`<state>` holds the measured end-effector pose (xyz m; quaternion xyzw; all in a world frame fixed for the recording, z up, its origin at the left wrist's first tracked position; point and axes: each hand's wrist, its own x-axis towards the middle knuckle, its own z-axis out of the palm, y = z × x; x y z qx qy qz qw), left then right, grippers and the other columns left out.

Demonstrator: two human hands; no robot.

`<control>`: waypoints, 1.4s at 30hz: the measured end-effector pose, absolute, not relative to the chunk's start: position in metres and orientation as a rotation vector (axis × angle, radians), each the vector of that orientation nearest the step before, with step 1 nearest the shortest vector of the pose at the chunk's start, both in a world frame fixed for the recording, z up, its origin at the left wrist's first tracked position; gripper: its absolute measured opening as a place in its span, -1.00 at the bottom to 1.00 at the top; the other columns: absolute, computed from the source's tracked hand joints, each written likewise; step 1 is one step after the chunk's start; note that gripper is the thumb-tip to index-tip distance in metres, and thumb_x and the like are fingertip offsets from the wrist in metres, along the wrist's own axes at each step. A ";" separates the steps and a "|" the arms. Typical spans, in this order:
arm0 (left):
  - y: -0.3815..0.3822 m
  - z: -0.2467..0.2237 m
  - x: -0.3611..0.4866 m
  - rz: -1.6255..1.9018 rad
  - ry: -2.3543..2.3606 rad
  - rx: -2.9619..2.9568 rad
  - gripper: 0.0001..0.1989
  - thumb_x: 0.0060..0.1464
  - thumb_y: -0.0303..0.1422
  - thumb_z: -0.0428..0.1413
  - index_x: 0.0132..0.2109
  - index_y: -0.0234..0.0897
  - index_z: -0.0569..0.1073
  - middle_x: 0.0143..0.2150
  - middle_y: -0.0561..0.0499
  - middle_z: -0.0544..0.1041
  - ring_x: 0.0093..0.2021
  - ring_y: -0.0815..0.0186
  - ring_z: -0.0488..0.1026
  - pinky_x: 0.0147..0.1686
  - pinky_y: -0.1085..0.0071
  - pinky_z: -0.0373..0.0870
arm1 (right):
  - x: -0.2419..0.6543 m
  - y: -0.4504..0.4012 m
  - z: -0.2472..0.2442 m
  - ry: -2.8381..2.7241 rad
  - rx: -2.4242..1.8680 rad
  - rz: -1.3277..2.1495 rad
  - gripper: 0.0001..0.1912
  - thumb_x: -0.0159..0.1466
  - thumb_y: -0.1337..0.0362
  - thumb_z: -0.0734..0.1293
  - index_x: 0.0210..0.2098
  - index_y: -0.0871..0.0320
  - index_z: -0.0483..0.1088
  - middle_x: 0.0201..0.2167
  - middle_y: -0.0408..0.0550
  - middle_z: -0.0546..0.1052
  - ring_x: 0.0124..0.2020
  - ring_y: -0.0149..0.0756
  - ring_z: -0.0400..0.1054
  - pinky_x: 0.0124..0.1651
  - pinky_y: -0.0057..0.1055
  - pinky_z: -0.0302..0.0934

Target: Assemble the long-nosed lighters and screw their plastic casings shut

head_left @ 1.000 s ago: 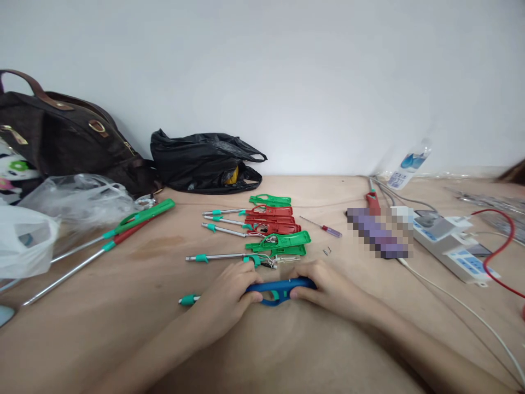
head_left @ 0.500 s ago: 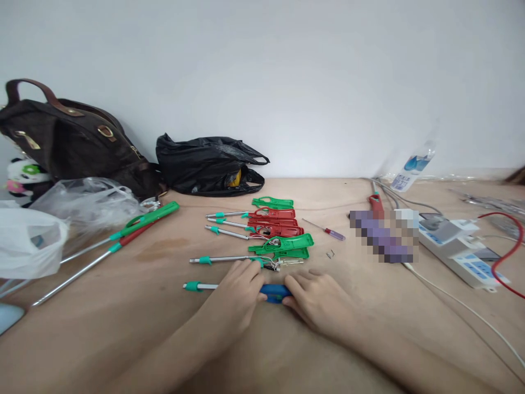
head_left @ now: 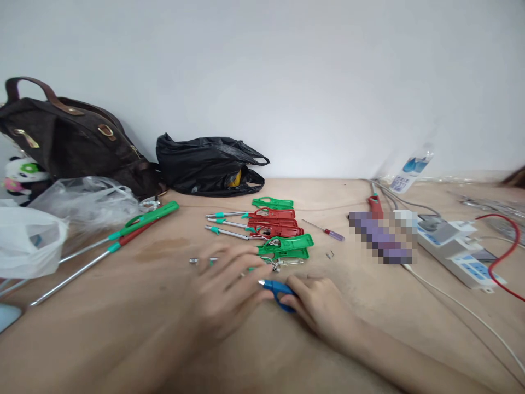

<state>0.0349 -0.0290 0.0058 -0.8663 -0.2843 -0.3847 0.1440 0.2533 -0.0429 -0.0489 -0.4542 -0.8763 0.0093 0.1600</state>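
My right hand (head_left: 318, 301) is closed on a blue handle (head_left: 279, 293) with a finger loop, low over the table. A silvery end shows at the handle's left tip. My left hand (head_left: 229, 284), blurred by motion, is just left of the handle, its fingers apart; whether its thumb touches the handle's tip cannot be made out. Behind my hands lie green casings (head_left: 287, 244) with wires and a metal tube, partly hidden by my left fingers. Farther back are red casings (head_left: 273, 216) with metal tubes and another green casing (head_left: 273, 203).
A screwdriver (head_left: 334, 235) and small metal pieces (head_left: 330, 255) lie right of the casings. At the right are a power strip (head_left: 471, 268), cables and a bottle (head_left: 412, 167). Bags (head_left: 205, 164) stand behind, with a white bag (head_left: 33, 241) and long lighters (head_left: 135, 232) at left.
My left hand has come off the blue handle's left part and its fingers have spread. The metal tube with the teal collar at the handle's left no longer shows.
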 end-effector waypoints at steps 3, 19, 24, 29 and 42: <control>-0.018 0.021 0.015 -1.214 -1.153 -2.361 -0.86 0.22 -0.34 0.06 -0.12 -0.14 0.49 -0.14 0.03 0.56 -0.08 0.19 0.48 -0.01 0.22 0.28 | 0.257 -0.039 -0.048 -2.408 -1.491 0.151 -0.73 0.39 0.18 0.17 -0.37 0.14 0.37 -0.55 -0.09 0.54 -0.57 -0.25 0.41 -0.54 -0.40 -0.15; 0.009 -0.010 0.001 -1.214 -2.057 -3.014 -0.78 -0.04 -0.18 0.23 -0.34 -0.25 0.56 -0.45 0.06 0.57 -0.45 0.29 0.47 -0.46 0.43 0.36 | 0.262 -0.038 -0.048 -2.317 -1.141 -0.314 -0.56 0.48 0.20 -0.03 -0.46 0.15 0.26 -0.64 -0.17 0.45 -0.68 -0.36 0.25 -0.45 -0.38 -0.07; -0.004 -0.007 0.011 -0.914 -1.151 -2.941 -0.78 0.21 -0.18 0.10 -0.25 -0.19 0.52 -0.32 0.08 0.58 -0.27 0.28 0.47 -0.10 0.26 0.21 | 0.258 -0.041 -0.043 -2.300 -0.987 -0.498 -0.59 0.48 0.27 0.00 -0.47 0.15 0.23 -0.65 -0.20 0.39 -0.67 -0.37 0.20 -0.41 -0.38 -0.10; -0.014 -0.012 0.027 -0.778 -0.847 -2.726 -0.47 0.40 -0.17 -0.32 -0.28 -0.22 0.48 -0.42 0.08 0.49 -0.35 0.30 0.40 -0.10 0.25 0.07 | 0.256 -0.045 -0.041 -2.350 -0.938 -0.538 -0.60 0.47 0.30 0.02 -0.47 0.16 0.24 -0.65 -0.19 0.37 -0.65 -0.36 0.19 -0.39 -0.37 -0.12; -0.013 -0.019 0.028 -0.669 -0.748 -2.728 -0.56 0.41 -0.25 -0.26 -0.27 -0.29 0.44 -0.43 0.05 0.50 -0.42 0.33 0.42 -0.34 0.37 0.21 | 0.257 -0.044 -0.041 -2.325 -0.956 -0.443 -0.57 0.47 0.29 0.00 -0.48 0.16 0.25 -0.65 -0.19 0.39 -0.65 -0.37 0.20 -0.40 -0.37 -0.13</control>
